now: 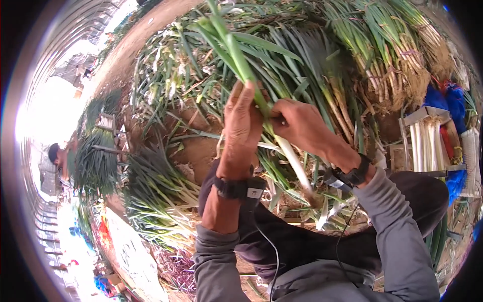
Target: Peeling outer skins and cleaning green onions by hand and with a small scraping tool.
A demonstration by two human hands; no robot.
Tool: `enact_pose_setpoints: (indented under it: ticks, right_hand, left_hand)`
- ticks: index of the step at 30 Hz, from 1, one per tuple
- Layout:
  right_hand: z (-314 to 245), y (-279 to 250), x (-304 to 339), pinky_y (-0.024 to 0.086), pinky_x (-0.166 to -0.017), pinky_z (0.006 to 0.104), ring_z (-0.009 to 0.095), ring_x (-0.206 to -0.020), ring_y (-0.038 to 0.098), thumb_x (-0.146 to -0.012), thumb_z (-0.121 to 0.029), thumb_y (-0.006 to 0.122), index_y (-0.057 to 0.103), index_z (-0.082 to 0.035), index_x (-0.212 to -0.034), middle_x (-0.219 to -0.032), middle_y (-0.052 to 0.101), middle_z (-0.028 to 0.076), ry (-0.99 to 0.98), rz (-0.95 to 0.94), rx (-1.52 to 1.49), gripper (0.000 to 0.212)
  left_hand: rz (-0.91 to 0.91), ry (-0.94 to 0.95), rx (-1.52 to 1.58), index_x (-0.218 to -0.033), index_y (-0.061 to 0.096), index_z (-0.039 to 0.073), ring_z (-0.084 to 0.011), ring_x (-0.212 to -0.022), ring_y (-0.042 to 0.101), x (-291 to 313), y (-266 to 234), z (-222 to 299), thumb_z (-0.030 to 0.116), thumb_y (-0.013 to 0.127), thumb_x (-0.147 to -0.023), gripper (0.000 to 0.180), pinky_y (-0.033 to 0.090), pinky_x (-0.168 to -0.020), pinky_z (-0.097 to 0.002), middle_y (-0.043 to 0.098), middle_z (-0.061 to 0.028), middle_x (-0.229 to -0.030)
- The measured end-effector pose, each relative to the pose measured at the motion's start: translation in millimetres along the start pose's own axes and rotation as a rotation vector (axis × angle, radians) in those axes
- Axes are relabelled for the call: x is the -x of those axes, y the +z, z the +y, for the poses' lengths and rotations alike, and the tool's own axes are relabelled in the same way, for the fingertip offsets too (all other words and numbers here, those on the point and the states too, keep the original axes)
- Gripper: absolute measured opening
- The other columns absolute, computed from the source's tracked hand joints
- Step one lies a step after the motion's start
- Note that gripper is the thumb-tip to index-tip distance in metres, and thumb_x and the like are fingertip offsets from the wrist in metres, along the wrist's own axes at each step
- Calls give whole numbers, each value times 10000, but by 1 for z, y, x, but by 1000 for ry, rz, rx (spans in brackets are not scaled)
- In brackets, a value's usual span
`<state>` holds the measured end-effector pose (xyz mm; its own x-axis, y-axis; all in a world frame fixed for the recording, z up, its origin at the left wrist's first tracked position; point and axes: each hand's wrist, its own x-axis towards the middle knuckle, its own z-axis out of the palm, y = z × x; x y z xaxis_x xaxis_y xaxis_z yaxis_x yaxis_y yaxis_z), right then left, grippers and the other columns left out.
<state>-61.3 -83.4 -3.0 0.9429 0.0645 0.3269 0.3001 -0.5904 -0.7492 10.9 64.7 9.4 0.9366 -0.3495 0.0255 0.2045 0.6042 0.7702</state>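
A long green onion (294, 160) slants across in front of me, its green leaves up and away and its white stalk and root end pointing down to the right. My left hand (240, 116) is closed around it where the leaves join the stalk. Just below that grip, the fingers of my right hand (304, 125) are pinched against the stalk, at the outer leaf layer. Whether a strip of leaf is between those fingertips is hidden. Trimmed leaves and peelings lie on the ground beneath both hands.
Untrimmed onion bundles (397, 60) with earthy roots lie at the far right. White stalks (428, 143) stand in a metal frame at right, beside blue netting (455, 105). More onions (161, 194) are heaped at left. A person (59, 156) is at the far left.
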Motion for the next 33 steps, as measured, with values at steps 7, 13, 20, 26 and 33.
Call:
enact_pose_setpoints:
  ticks: [7,13,20,26,33]
  right_hand:
    - [8,-5,15,429,-606,230,57,-711,546,-956,-90,639,656,30,-1031,-828,617,7,290,-6,-569,142]
    - [-36,-9,-1,421,-569,259,84,-622,548,-921,-70,669,663,21,-913,-712,594,17,336,-34,-482,91]
    - [-57,5,20,475,-709,351,243,-804,608,-861,46,649,614,14,-979,-914,582,140,-95,5,-123,127]
    - [-53,-5,57,507,-741,318,135,-813,616,-944,-82,647,582,-23,-1046,-1067,634,100,-49,-49,-500,135]
    - [-29,1,43,507,-591,294,118,-634,598,-940,-92,654,586,1,-976,-797,646,64,-49,-294,-377,121]
  left_hand:
    - [30,-57,51,-1143,604,31,-112,-808,565,4,9,-9,209,677,-962,264,486,-713,-282,616,-14,-934]
    - [-170,69,288,-1176,562,129,-128,-876,641,3,-15,5,108,623,-997,190,546,-770,-307,656,-14,-1010]
    - [-9,83,202,-1210,475,171,-131,-805,631,7,-6,20,165,616,-1008,247,560,-713,-323,640,-19,-960]
    - [142,177,24,-1176,477,153,-183,-728,610,-2,-20,30,422,628,-984,363,524,-624,-329,607,-38,-848]
    - [76,323,-3,-1160,486,103,-136,-634,545,-8,-21,40,316,566,-1036,259,454,-532,-258,562,-50,-869]
